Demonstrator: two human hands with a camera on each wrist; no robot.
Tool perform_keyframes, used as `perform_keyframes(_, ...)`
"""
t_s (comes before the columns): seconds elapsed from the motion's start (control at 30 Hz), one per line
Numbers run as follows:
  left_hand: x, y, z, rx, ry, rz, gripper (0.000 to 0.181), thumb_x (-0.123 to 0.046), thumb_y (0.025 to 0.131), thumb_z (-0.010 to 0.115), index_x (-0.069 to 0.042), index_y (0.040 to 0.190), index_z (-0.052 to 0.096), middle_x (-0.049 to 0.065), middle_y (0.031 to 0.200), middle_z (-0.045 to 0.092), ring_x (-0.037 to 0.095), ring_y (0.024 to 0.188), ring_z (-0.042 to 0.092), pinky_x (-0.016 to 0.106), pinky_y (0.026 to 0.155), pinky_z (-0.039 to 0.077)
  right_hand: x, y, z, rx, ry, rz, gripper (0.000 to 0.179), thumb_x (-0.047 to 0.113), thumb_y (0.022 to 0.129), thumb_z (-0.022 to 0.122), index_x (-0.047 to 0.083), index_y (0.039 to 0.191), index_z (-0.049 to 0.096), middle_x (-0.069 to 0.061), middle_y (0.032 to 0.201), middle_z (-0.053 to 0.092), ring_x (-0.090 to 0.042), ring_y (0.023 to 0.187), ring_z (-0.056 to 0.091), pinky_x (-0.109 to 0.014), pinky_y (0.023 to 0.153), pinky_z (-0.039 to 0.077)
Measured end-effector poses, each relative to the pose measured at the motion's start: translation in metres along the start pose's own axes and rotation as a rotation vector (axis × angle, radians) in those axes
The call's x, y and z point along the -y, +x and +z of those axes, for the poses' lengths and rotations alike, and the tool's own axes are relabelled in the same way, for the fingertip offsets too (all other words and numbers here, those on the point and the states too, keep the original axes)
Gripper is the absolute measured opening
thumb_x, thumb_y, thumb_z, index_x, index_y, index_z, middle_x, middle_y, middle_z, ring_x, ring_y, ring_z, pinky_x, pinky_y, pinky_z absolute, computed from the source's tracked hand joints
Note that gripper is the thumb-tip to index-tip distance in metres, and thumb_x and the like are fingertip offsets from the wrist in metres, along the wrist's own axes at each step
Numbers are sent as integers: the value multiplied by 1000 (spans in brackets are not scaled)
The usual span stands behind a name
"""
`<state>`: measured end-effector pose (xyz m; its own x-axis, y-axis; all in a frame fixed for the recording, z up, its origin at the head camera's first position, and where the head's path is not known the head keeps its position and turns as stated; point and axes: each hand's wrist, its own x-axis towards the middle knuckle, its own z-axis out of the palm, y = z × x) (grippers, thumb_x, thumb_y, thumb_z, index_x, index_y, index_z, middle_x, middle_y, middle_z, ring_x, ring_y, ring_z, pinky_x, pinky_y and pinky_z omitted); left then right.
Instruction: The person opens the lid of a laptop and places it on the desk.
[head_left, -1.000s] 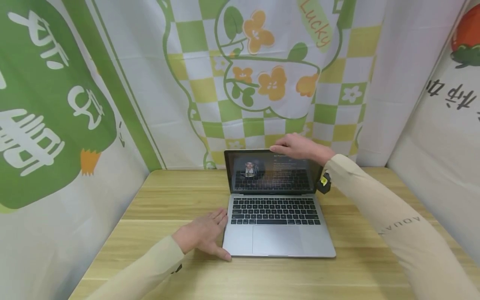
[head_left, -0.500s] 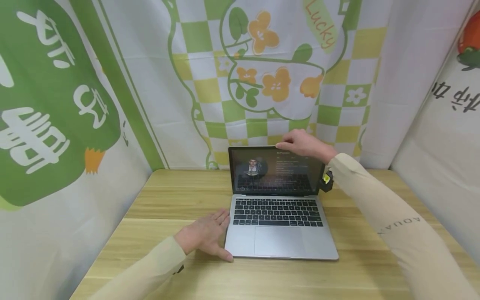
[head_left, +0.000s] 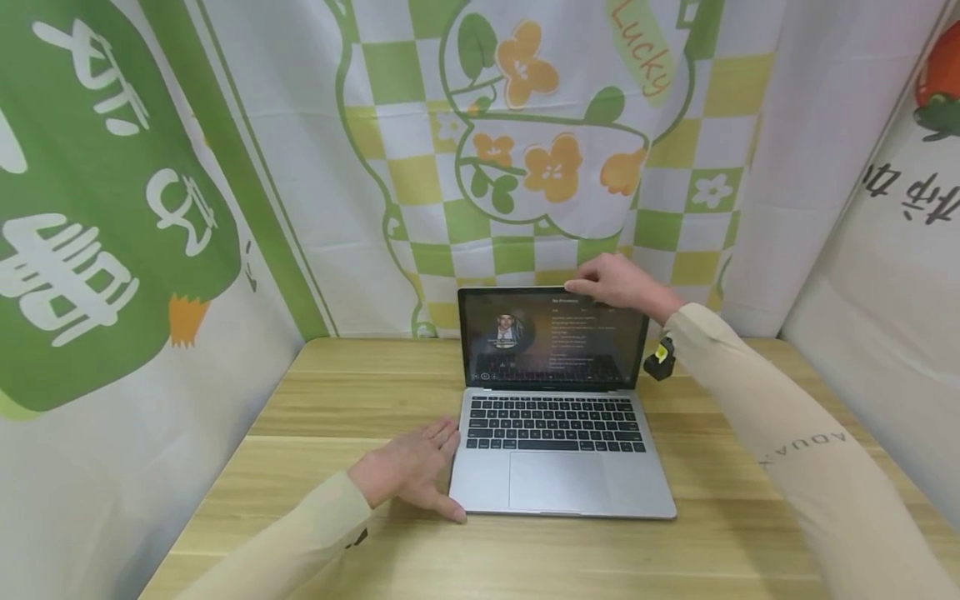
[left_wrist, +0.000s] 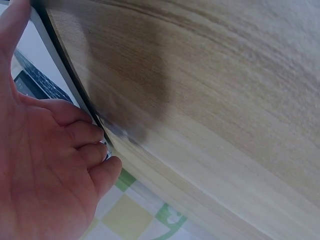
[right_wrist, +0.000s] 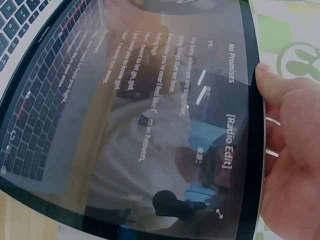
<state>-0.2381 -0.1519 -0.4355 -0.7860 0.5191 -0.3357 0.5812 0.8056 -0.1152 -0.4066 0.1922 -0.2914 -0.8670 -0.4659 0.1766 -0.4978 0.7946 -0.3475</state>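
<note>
A silver laptop [head_left: 558, 483] stands unfolded on the wooden table, its screen [head_left: 551, 337] lit with song lyrics and a round picture. At the top edge of the lid, right of its middle, my right hand [head_left: 618, 282] pinches the rim. The right wrist view shows the thumb [right_wrist: 270, 82] at the screen's border and the other fingers behind the lid. Along the left side of the base lies my left hand [head_left: 416, 471], fingers extended and thumb at the front corner. In the left wrist view its fingertips [left_wrist: 95, 150] touch the laptop's side edge.
The wooden table [head_left: 360, 383] extends around the laptop on all sides. Close behind its back edge hangs a checked, flower-printed curtain [head_left: 420, 183], with more printed cloth [head_left: 262, 317] to the left and right. A small black device [head_left: 660, 360] sits at the right wrist.
The lid has tilted farther back, its top edge now higher in the head view. My right hand has gone up and slightly right with it. The left hand stays at the base.
</note>
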Motion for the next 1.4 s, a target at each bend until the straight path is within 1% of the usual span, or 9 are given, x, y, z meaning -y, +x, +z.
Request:
perform_keyframes(0.1,0,0,0,-1,-2,2,128,-92,67,50,0,153,26,18,163,17,31,152,18,41,125,22,-5,0,-1,-17,-18,2,43,41,99,57,13,67,55,0,55,46,-16,49,39,-31,54,38)
perform_keyframes(0.23,1,0,1,2,-10,2,128,-91,67,50,0,153,26,18,163,17,31,152,18,41,125,22,-11,0,-1,-48,-36,13,46,41,98,57,14,63,47,1,53,41,-15,49,35,-30,53,35)
perform_keyframes(0.33,1,0,1,1,-16,4,128,-91,68,51,1,153,26,18,163,17,31,152,18,41,125,22,-15,-1,-1,-64,-37,25,47,41,98,58,15,61,45,2,52,39,-14,49,33,-29,52,34)
perform_keyframes(0.53,0,-1,-1,-9,-24,7,127,-90,68,53,1,153,27,19,163,18,32,152,19,42,125,22,-20,-1,-1,-98,-54,41,45,40,97,60,14,62,49,3,52,38,-13,49,32,-29,52,32)
perform_keyframes(0.77,1,-1,0,-21,-34,12,128,-90,68,53,2,153,27,19,162,19,32,152,20,42,124,23,-26,0,-1,-127,-60,86,46,40,96,62,14,61,49,3,52,40,-13,50,35,-28,52,33)
perform_keyframes(0.9,2,0,2,-33,-49,16,129,-90,67,53,2,153,27,20,162,20,32,151,21,43,124,25,-27,-1,-2,-141,-65,91,45,39,95,63,12,61,51,2,51,42,-14,49,36,-28,52,33)
perform_keyframes(1.1,2,-1,3,-25,-48,15,129,-91,67,52,2,153,26,19,163,18,32,152,20,43,124,24,-30,-2,-1,-161,-46,106,42,39,94,65,9,65,58,0,55,50,-15,52,42,-29,52,36)
perform_keyframes(1.23,2,-2,2,-19,-56,14,130,-91,67,52,2,153,25,19,163,17,32,152,19,43,124,23,-36,-2,0,-169,-27,128,43,41,94,65,8,67,60,-1,57,50,-16,54,42,-29,52,36)
perform_keyframes(1.4,2,-2,2,-18,-56,14,129,-91,67,51,1,154,25,19,163,17,32,152,18,43,124,23,-45,-3,2,-186,-13,136,42,44,93,64,7,74,67,-3,63,56,-17,57,45,-29,53,38)
